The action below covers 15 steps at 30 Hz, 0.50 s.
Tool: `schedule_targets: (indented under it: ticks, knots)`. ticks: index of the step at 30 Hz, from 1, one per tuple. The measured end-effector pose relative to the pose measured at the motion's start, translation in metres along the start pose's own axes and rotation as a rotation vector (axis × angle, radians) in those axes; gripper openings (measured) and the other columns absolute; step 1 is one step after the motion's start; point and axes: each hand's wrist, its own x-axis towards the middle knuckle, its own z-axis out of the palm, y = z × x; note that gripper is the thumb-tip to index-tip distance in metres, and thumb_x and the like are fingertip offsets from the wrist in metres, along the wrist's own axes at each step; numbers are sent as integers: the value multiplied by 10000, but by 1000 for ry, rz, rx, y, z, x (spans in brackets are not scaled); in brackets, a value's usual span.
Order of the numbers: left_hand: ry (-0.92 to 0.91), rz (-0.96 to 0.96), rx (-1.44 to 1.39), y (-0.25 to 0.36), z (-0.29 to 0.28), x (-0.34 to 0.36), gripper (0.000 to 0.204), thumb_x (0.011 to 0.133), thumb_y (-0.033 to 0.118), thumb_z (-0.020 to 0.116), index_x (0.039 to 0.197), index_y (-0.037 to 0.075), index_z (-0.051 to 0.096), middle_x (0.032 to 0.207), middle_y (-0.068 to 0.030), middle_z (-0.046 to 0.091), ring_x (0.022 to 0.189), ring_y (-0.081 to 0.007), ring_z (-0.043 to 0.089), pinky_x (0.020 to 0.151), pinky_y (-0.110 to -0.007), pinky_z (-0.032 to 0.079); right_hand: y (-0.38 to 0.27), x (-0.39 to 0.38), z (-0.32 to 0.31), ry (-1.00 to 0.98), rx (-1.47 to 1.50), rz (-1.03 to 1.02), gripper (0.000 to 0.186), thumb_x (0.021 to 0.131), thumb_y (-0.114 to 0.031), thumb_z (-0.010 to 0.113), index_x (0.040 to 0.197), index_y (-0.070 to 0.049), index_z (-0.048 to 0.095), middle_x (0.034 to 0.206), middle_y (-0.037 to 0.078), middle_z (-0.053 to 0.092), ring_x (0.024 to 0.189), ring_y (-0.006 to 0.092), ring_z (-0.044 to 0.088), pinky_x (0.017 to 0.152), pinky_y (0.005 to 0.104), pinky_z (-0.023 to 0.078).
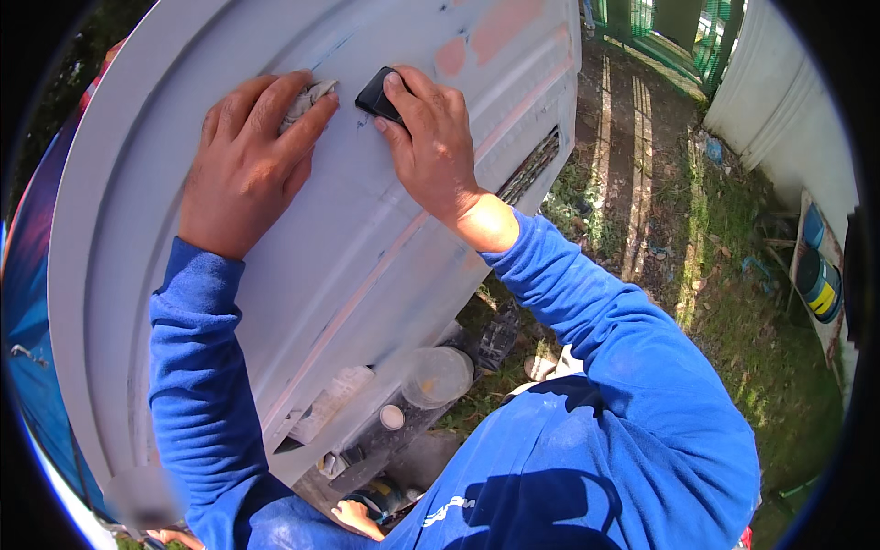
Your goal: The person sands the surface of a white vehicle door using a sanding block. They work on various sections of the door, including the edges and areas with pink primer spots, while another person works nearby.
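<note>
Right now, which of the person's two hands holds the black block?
The right hand: it grips the black block at the pale panel, whereas the left hand holds a crumpled greyish wad.

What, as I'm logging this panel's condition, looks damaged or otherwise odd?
The pale grey panel looks uneven in colour: pink patches beyond the right hand stand out against the surrounding grey. Whether they mark damage, I cannot tell.

2 hands (243, 170) (431, 142) stretch forward, backs up, fingers (240, 108) bent.
</note>
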Motion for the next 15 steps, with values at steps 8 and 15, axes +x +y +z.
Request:
schedule_targets:
  ticks: [8,15]
  knots:
    - [4,8,-1,0,-1,0,521,825,83,772,1321,213,677,1412,-34,583,1272,-283,546,1043,-445,480,-14,-13,2,-9,-33,83,552,775,-92,811,1295,-84,625,1351,66,587,957,281,534,860,412,464]
    - [1,4,11,2,-2,-2,502,844,97,764,1323,220,674,1410,-30,584,1272,-272,546,1043,-438,482,-9,-3,10,77,1,155,547,796,-120,819,1289,-74,587,1312,112,569,972,335,536,834,468,510]
